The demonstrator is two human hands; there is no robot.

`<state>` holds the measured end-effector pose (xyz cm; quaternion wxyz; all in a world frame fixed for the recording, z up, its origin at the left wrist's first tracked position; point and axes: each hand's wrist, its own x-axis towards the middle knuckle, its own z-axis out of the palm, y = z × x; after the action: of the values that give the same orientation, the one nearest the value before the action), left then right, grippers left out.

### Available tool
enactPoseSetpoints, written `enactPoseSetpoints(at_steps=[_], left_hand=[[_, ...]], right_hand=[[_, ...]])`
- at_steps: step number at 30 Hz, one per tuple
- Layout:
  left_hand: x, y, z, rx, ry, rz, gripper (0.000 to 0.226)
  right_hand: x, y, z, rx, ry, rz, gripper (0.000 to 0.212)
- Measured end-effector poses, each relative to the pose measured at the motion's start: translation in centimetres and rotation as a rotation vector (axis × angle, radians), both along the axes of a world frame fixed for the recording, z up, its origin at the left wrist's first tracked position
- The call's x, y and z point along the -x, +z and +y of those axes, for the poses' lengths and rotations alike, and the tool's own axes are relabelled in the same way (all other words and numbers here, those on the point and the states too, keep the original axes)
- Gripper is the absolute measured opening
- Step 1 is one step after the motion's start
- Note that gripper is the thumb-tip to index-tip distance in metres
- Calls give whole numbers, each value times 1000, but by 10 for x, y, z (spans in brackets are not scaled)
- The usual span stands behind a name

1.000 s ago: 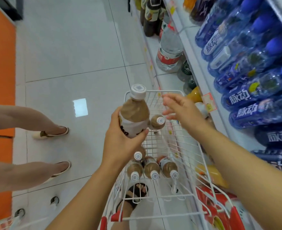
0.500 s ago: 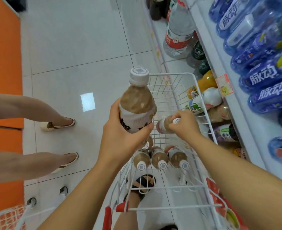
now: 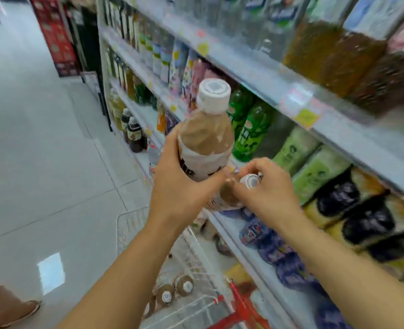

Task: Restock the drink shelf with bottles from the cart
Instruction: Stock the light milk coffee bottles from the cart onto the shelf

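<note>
Between the thumb and curled fingers of the left hand (image 3: 179, 186), a brown bottle (image 3: 205, 136) is gripped round its labelled middle. It is held nearly upright, with its white cap (image 3: 214, 93) well above the fingers. Just beside those fingers, and touching them, the right hand (image 3: 269, 191) is seen. Its thumb and fingertips are curled round the neck of a second brown bottle (image 3: 227, 194), whose small cap (image 3: 250, 181) is turned toward the camera. Beyond both sets of fingers the drink shelf (image 3: 255, 74) is seen, much of it blurred, and green bottles (image 3: 250, 129) are stood just behind the raised bottle. Well below the fingers, under the forearms, the wire cart (image 3: 127, 229) is seen, and more brown bottles (image 3: 184, 284) are laid in it.
</note>
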<state>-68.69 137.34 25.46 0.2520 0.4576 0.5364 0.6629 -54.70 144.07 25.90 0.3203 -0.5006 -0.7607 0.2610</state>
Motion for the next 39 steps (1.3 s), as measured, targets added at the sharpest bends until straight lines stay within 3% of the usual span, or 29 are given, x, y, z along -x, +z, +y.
enactPoseSetpoints(at_steps=[6,11,15,18,22,28,30,36,39], left_hand=[[-57,110,12,-284,-82,91,75],[-115,154,14,-450,-233,127,77],[-158,159,26,-489,-357,241,78],[-183,149,41,-450,-437,310,80],[-201,140,60,-359,-514,254,78],[-214,146,84,-251,-516,101,75],[-218,149,92,-202,-515,71,76],[-220,140,112,-102,-562,132,81],[-219,145,121,-55,-570,178,82]], right_hand=[[-79,123,-37,-278,-155,107,25],[-141,184,-80,-518,-287,174,27],[-177,198,-96,-703,-341,20,36],[-200,195,-90,-765,-394,-101,31],[-220,194,-71,-732,-467,-118,24],[-235,199,-21,-733,-732,101,28],[-242,195,3,-654,-813,141,36],[-245,171,36,-375,-785,382,62],[-251,146,37,-123,-807,211,71]])
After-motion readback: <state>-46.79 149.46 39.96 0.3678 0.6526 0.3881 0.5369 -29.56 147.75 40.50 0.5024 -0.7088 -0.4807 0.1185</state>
